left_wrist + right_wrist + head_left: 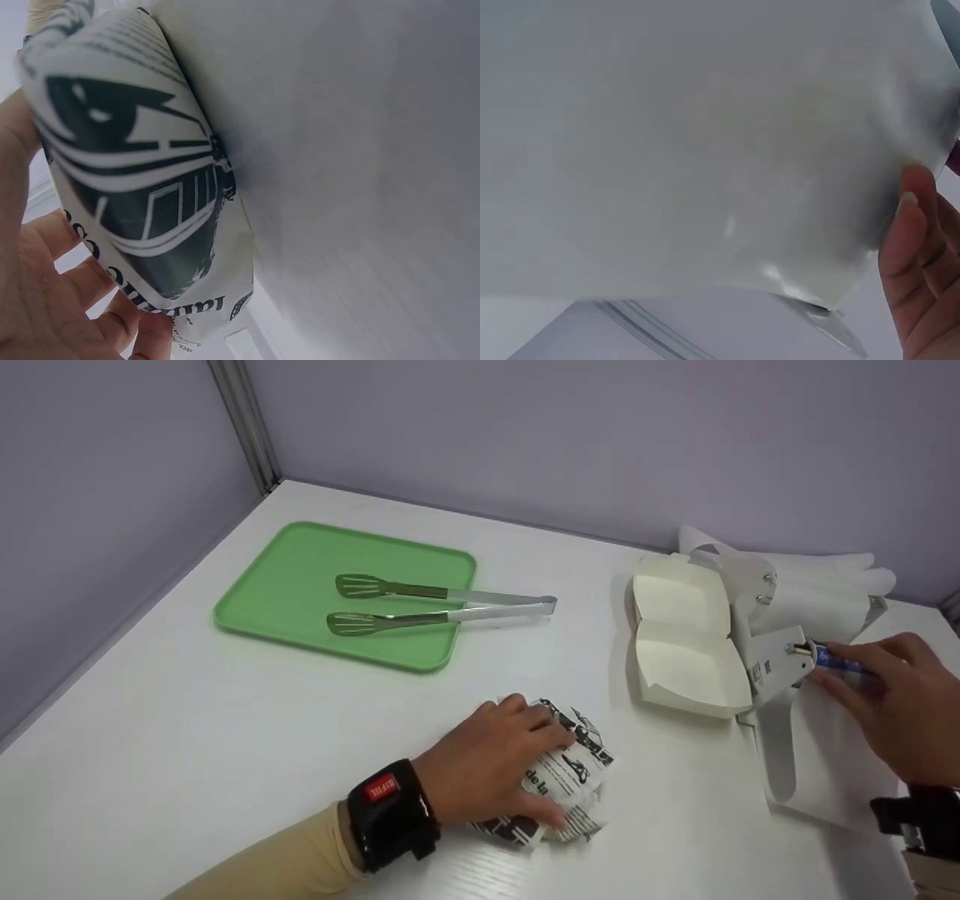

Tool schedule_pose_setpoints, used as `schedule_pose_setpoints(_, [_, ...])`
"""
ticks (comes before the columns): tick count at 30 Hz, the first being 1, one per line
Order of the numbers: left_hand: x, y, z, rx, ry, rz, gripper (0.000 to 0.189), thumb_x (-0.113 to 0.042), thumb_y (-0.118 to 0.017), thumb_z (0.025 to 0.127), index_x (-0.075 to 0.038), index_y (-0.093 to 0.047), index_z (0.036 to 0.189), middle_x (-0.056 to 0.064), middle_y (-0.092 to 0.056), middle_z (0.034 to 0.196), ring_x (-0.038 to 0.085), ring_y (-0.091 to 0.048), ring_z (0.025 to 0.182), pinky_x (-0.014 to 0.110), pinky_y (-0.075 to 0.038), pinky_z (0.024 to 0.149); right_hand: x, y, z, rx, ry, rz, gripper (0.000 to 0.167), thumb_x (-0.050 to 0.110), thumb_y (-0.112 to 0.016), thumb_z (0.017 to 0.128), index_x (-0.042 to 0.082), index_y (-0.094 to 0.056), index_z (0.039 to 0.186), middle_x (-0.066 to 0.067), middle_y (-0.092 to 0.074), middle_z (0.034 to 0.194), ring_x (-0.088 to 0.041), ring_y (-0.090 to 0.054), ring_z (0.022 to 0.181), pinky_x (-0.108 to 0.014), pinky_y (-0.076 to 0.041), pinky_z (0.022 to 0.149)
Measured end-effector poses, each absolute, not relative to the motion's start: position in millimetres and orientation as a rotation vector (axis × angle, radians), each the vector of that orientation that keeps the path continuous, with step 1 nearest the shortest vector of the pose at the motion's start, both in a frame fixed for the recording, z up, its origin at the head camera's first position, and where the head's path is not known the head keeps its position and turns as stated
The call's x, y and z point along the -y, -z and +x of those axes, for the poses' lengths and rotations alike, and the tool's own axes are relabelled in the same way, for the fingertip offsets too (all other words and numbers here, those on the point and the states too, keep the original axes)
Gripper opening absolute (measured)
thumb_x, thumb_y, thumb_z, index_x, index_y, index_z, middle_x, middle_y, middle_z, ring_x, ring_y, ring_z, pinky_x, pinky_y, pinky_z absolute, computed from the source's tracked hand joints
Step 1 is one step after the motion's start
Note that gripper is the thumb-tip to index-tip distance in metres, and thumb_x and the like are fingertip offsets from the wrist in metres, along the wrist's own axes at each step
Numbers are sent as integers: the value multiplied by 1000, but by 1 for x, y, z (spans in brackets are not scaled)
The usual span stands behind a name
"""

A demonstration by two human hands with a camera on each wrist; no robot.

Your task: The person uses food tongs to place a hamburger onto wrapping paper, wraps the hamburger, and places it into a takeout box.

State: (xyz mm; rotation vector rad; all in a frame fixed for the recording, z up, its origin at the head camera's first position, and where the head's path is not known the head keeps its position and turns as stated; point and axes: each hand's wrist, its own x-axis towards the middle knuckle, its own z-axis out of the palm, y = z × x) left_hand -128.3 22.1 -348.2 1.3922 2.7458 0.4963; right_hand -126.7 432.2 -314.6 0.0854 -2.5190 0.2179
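Should the right hand (pixel 900 705), pinching the blue item (pixel 846 661), pull sharply, it could knock the box (pixel 694 671) just beside it, while the left hand (pixel 499 761), gripping the wrap (pixel 574 772) on the surface (pixel 225 735), might crush it by squeezing.

Soft, diffuse, cool light of moderate strength covers the head view, leaving the wall (pixel 480 450) a muted lilac and the table (pixel 225 750) pale. A streaky sheen brightens the table's near edge, the metal tongs (pixel 450 594) glint, and a faint shadow borders the left side of the open box (pixel 686 641). Focus there is fairly good, with larger lettering on the printed paper (pixel 566 772) legible. The left wrist view is greyer; the paper's near end blurs, while print farther down looks crisper. The right wrist view is hazy and low in contrast, its white sheet (pixel 690 150) soft, with small highlights and dark shading toward the right.
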Motion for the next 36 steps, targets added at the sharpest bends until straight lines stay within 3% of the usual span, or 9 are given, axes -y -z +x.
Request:
schedule_pose_setpoints(2, [-22, 348, -128, -2743, -495, 1392, 81, -71, -69, 77, -24, -57, 141, -3, -64, 128, 17, -55, 110, 34, -50, 88, -432, 316, -127, 2492, -189, 150, 39, -1, -82, 79, -7, -71, 115, -30, -58, 104, -46, -61, 82, 5, -19, 69])
schedule_pose_setpoints(3, [-22, 348, -128, -2742, -494, 1394, 80, -71, -69, 77, -24, -57, 141, -3, -63, 128, 17, -54, 110, 34, -50, 88, -432, 316, -127, 2475, -178, 180, 38, -3, -82, 78, -8, -71, 114, -29, -59, 104, -47, -63, 82, 3, -25, 68])
schedule_pose_setpoints(7, [-22, 349, -129, -2745, -494, 1403, 80, -71, -69, 77, -24, -57, 141, -3, -63, 127, 16, -54, 108, 33, -49, 86, -431, 318, -128, 2433, -148, 217, 33, -2, -80, 81, -8, -71, 113, -27, -64, 106, -47, -66, 87, -5, -32, 68])
schedule_pose_setpoints(10, [-22, 350, -128, -2748, -495, 1404, 79, -71, -69, 77, -24, -57, 140, -4, -64, 126, 16, -54, 106, 32, -49, 85, -429, 320, -128, 2412, -174, 202, 28, 2, -77, 86, -8, -72, 112, -26, -66, 107, -42, -65, 86, -8, -29, 69])
schedule_pose_setpoints(12, [-22, 349, -128, -2745, -494, 1402, 80, -71, -70, 77, -24, -57, 140, -4, -63, 125, 16, -53, 106, 32, -49, 85, -428, 322, -128, 2410, -221, 160, 26, 6, -75, 89, -7, -72, 111, -25, -66, 107, -20, -63, 83, -10, -28, 67])
schedule_pose_setpoints(14, [-22, 349, -128, -2745, -490, 1401, 80, -71, -69, 77, -24, -57, 140, -4, -63, 125, 16, -53, 106, 32, -49, 86, -427, 322, -128, 2415, -274, 84, 25, 11, -73, 92, -6, -73, 111, -24, -66, 107, 2, -51, 80, -8, -26, 65])
schedule_pose_setpoints(17, [-22, 348, -128, -2745, -489, 1397, 80, -71, -69, 77, -24, -57, 140, -4, -63, 125, 16, -53, 107, 32, -49, 86, -424, 323, -129, 2405, -348, -21, 25, 17, -71, 95, -1, -75, 110, -20, -64, 105, 20, -29, 77, -4, -23, 65])
schedule_pose_setpoints(28, [-21, 348, -128, -2753, -493, 1398, 80, -72, -69, 76, -24, -58, 139, -4, -63, 126, 16, -53, 107, 31, -48, 84, -417, 324, -131, 2335, -445, -106, 23, 19, -68, 97, -2, -77, 102, -6, -59, 93, 20, -32, 76, -4, -24, 68])
schedule_pose_setpoints(36, [-22, 347, -127, -2730, -486, 1385, 80, -71, -70, 77, -24, -57, 140, -4, -62, 126, 16, -53, 109, 33, -49, 87, -411, 323, -131, 2366, -445, -235, 30, 22, -61, 100, -4, -76, 104, -14, -61, 94, 15, -30, 76, -11, -25, 68])
